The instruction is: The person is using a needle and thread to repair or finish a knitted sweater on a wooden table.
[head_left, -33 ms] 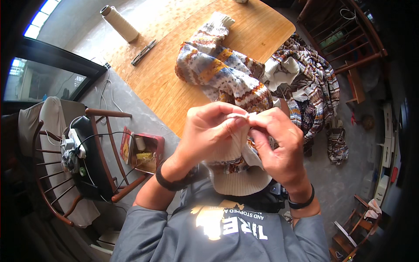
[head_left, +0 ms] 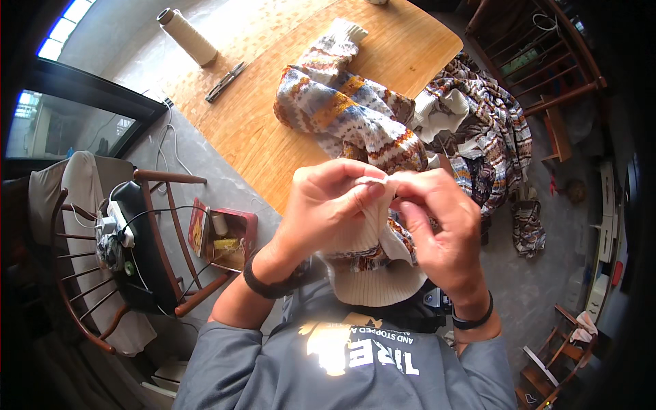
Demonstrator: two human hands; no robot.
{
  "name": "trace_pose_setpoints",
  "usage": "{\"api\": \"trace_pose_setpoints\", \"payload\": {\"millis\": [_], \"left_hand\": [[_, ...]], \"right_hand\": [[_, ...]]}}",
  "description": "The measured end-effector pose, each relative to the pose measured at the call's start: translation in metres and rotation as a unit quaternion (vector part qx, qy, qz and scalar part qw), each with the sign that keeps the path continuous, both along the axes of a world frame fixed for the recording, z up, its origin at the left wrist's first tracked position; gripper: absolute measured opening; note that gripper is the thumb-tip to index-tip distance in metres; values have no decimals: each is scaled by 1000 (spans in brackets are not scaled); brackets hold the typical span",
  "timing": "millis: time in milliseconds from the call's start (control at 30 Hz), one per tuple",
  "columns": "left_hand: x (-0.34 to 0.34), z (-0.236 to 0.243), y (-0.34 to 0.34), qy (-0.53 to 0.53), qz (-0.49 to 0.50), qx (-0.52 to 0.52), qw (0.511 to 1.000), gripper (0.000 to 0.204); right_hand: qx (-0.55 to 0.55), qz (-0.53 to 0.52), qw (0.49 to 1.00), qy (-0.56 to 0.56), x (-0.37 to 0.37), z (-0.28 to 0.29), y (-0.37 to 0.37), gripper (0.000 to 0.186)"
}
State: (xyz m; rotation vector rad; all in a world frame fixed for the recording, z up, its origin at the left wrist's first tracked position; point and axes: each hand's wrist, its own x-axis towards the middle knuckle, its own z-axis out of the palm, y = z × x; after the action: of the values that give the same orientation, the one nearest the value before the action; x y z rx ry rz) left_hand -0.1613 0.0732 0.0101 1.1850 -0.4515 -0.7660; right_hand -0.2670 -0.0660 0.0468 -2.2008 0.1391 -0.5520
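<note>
I see left hand (head_left: 324, 199), grip narrow, holding cream ribbed-knit garment with multicoloured bands (head_left: 374, 285) before dark grey T-shirt (head_left: 273, 369). Right hand (head_left: 443, 217) fingertips at its upper edge; cannot tell if grip holds. Tapered cream yarn cone (head_left: 188, 39) on light wooden worktop (head_left: 236, 137).

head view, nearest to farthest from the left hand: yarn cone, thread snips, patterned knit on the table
1. Patterned knit, just beyond the left hand
2. Thread snips, farther off, upper left
3. Yarn cone, past the snips, upper left
</note>
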Motion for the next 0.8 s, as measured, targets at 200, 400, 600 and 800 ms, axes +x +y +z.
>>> {"api": "trace_pose_setpoints", "payload": {"millis": [200,400,600,800], "left_hand": [[2,2,-5,7,-8,50,999,15],[4,-10,-8,75,-39,-43,996,20],[4,-11,-7,114,-59,-71,989,19],[2,-11,-8,65,-55,-56,995,18]], "right_hand": [[256,50,964,49,-17,20,12,5],[308,-6,949,65,-1,-19,-1,8],[331,-28,940,72,-1,-18,-2,10],[323,-26,943,79,0,-16,-4,9]]}}
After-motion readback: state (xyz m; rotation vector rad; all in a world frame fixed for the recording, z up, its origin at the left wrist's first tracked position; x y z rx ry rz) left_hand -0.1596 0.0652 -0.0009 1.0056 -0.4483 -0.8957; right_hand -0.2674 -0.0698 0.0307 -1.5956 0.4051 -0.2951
